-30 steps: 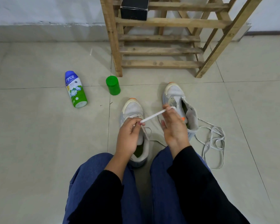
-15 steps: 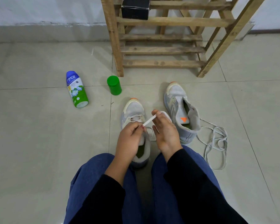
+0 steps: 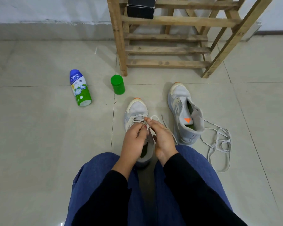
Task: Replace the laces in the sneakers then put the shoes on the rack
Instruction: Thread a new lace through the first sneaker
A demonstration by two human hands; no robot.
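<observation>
Two grey-white sneakers stand on the tiled floor in front of my knees. Both of my hands work over the left sneaker (image 3: 136, 110), which is partly laced. My left hand (image 3: 134, 141) and my right hand (image 3: 162, 137) meet above its tongue, and each pinches the white lace (image 3: 155, 118) there. The right sneaker (image 3: 183, 111) stands apart to the right, unlaced, with its tongue pulled open. A loose white lace (image 3: 219, 144) lies in a heap beside its heel. The wooden shoe rack (image 3: 167, 49) stands beyond the shoes.
A blue-and-green powder bottle (image 3: 80, 88) lies on the floor at the left. A green cap (image 3: 117, 84) stands by the rack's left leg. A black box (image 3: 140, 7) sits on an upper slat. My blue-trousered knees fill the bottom.
My right hand has come back from over the right sneaker to the left one, close to my left hand. The taut stretch of lace between them has shortened to a small loop.
</observation>
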